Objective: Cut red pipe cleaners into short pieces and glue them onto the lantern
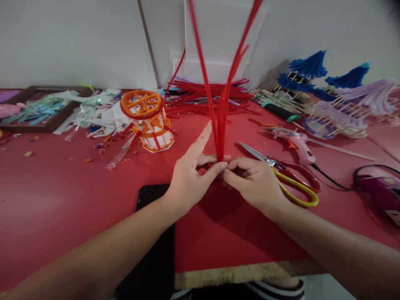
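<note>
A bundle of long red pipe cleaners (221,121) stands upright in front of me, its upper ends spreading apart and leaving the top of the view. My left hand (195,173) pinches the bundle's lower end between thumb and fingers, with the index finger stretched up beside it. Close against it, my right hand (251,179) has its thumb and fingertips pressed together at the same lower end. The very bottom of the bundle is partly hidden by the fingertips. Scissors (271,161) with red and yellow handles lie just right of my right hand.
An orange and white lantern-like frame (146,121) stands at left. More red pipe cleaners (200,96) lie behind. A pink glue gun (296,143), blue roofed models (308,66) and a purple device (381,191) are at right. A black phone-like slab (156,250) lies near the front edge.
</note>
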Available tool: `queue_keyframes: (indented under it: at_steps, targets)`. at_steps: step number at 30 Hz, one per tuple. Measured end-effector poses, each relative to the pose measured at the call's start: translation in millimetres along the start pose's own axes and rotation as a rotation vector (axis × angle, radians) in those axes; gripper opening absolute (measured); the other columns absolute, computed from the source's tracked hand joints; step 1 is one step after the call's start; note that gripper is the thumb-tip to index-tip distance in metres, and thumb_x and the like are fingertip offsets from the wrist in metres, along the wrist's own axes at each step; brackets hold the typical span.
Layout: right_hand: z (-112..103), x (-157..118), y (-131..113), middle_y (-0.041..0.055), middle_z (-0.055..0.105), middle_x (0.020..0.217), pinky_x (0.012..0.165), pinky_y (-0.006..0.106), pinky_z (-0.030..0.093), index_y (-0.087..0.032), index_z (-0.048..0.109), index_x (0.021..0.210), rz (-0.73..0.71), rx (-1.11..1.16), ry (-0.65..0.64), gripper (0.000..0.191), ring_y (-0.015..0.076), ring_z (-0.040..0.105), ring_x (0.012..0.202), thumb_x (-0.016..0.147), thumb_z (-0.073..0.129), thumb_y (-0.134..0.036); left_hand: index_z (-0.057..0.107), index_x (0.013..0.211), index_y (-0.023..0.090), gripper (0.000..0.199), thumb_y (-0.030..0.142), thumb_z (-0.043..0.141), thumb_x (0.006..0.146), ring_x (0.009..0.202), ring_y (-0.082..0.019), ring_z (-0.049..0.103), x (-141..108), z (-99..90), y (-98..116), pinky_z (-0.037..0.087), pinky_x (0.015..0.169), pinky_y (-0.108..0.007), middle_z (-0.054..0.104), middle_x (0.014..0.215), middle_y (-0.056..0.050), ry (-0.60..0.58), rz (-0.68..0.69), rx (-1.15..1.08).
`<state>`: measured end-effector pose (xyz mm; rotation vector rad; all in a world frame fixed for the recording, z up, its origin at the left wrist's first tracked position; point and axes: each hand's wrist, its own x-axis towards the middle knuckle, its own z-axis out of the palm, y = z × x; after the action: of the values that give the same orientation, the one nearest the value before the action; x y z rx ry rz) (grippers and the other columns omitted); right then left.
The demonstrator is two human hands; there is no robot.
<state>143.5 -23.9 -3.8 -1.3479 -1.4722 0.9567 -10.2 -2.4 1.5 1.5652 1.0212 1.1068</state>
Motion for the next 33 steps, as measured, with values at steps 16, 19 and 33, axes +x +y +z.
queue_keyframes:
  at_steps: [16,19,33]
  targets:
    - [-1.5,2.9,-3.5,-0.0025,0.062,0.051,0.052,0.024,0.048,-0.018,0.063,0.06,0.2,0.243,-0.127,0.012,0.0099,0.057,0.048,0.071,0.064,-0.023,0.065,0.128,0.023,0.046,0.013,0.068,0.083,0.086,-0.016,0.073,-1.5,3.1,-9.2,0.06,0.075,-0.023,0.077,0.09,-0.002,0.032,0.176,-0.018]
    - [-1.5,2.9,-3.5,-0.0029,0.062,0.05,0.052,0.023,0.048,-0.019,0.062,0.059,0.197,0.25,-0.133,0.012,0.0094,0.057,0.047,0.07,0.064,-0.023,0.067,0.124,0.023,0.043,0.014,0.068,0.083,0.077,-0.013,0.072,-1.6,3.4,-10.3,0.06,0.069,-0.02,0.077,0.092,-0.002,0.039,0.148,-0.04]
    - [-5.6,6.5,0.4,-0.0013,0.066,0.058,0.054,0.023,0.048,-0.018,0.065,0.068,0.129,0.044,-0.213,0.014,0.01,0.058,0.052,0.077,0.063,-0.029,0.074,0.113,0.018,0.037,0.016,0.072,0.076,0.066,-0.012,0.067,3.8,0.4,-8.8,0.059,0.063,-0.023,0.077,0.083,-0.003,0.025,-0.014,-0.115]
